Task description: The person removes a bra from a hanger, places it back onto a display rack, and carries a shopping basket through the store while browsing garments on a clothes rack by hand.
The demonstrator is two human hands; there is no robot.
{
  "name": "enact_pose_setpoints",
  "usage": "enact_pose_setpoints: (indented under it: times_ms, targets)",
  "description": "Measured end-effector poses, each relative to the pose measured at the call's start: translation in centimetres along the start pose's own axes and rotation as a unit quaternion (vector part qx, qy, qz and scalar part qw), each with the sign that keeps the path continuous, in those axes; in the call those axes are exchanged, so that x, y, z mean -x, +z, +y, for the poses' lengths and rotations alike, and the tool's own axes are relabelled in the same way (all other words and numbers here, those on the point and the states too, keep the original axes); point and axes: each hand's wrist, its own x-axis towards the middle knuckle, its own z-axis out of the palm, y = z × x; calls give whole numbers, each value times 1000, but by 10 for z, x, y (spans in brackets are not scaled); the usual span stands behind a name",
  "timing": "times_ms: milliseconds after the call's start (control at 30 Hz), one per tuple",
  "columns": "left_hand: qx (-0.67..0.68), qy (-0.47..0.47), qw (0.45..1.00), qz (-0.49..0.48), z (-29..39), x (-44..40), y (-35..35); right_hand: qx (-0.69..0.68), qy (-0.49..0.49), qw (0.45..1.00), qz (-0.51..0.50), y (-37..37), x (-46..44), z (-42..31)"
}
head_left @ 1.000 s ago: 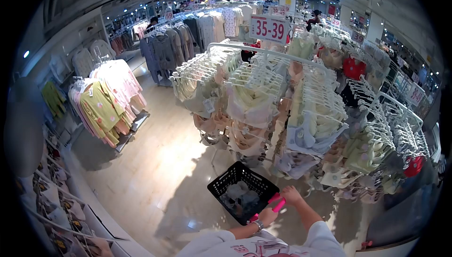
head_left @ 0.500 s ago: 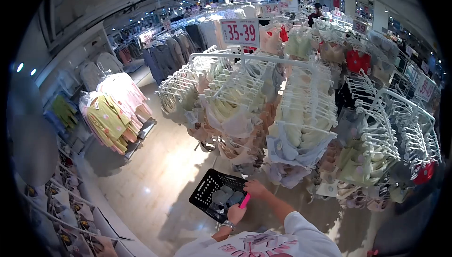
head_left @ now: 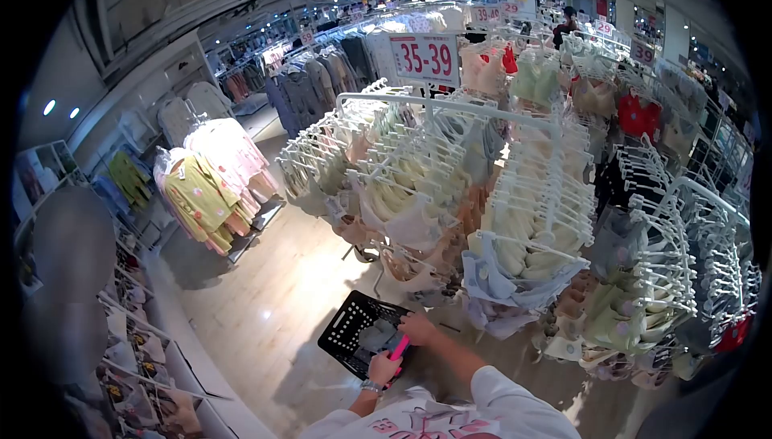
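A black shopping basket (head_left: 347,322) with grey-blue items (head_left: 376,336) inside is in front of my body, above the floor. Its pink handle (head_left: 400,348) is held by both of my hands. My left hand (head_left: 384,367), with a watch at the wrist, is closed on the near part of the handle. My right hand (head_left: 417,329) is closed at the far part of it, beside the basket's right edge. Just beyond the basket hangs a rack (head_left: 450,104) of pale bras on white hangers.
A sign reading 35-39 (head_left: 425,59) tops the rack. Green and pink garments (head_left: 213,190) hang on a stand at the left. Shelving (head_left: 189,375) runs along the lower left, beside a blurred shape. More racks (head_left: 708,238) stand at the right. A person (head_left: 565,27) is far back.
The basket and both my hands have shifted left in the view. The rack appears nearer, with its hangers filling more of the view. Both hands stay on the handle.
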Motion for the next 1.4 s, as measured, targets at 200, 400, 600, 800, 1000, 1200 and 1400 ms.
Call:
enact_pose_setpoints:
  times_ms: [200, 400, 600, 800, 1000, 1200, 1400]
  targets:
    - [3, -22, 997, -71, -27, -22, 1, -23, -3, 1000, 21, 8, -13, -2]
    - [144, -157, 902, -377, -77, -71, 12, -23, -7, 1000, -14, 3, -34, 0]
    - [151, -52, 906, -392, -74, -82, -11, -213, 40, 976, -21, 0, -50, 14]
    - [123, -10, 922, -367, -60, -92, -46, -586, 157, 795, 33, -35, -57, 85]
    - [146, -10, 915, -376, -69, -105, -59, -810, 282, 438, 268, -92, -97, 114]
    - [70, -40, 900, -429, -89, -124, -55, -852, 233, 348, 314, -56, -97, 119]
    - [-83, 63, 982, -157, -53, -132, -84, -913, 162, 261, 269, -19, -77, 107]
